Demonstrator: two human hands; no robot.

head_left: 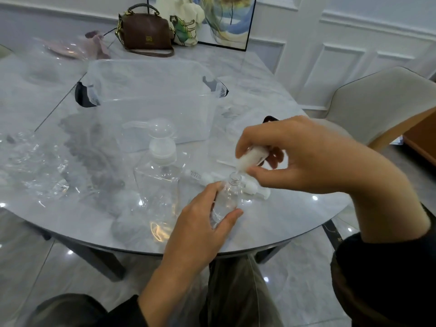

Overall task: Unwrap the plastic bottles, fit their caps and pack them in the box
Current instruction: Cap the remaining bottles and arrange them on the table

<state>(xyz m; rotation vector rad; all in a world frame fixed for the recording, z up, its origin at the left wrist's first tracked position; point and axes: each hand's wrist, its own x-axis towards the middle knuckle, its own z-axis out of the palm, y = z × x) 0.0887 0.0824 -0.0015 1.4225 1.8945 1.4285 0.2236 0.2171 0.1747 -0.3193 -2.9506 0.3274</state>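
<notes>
My left hand (207, 223) grips a small clear plastic bottle (227, 197) upright near the table's front edge, its threaded neck open at the top. My right hand (304, 154) holds a white spray cap (251, 159) tilted just above that neck. A larger clear square bottle (158, 182) with a white pump cap stands to the left. Behind the small bottle lie more white pump caps (207, 178) on the table. The clear plastic box (151, 100) with black handles stands open further back.
Crumpled clear wrapping (35, 171) lies at the left of the grey marble table (295, 208). A brown handbag (146, 31), a tote bag and a framed picture are at the far edge. A beige chair (382, 100) stands at the right.
</notes>
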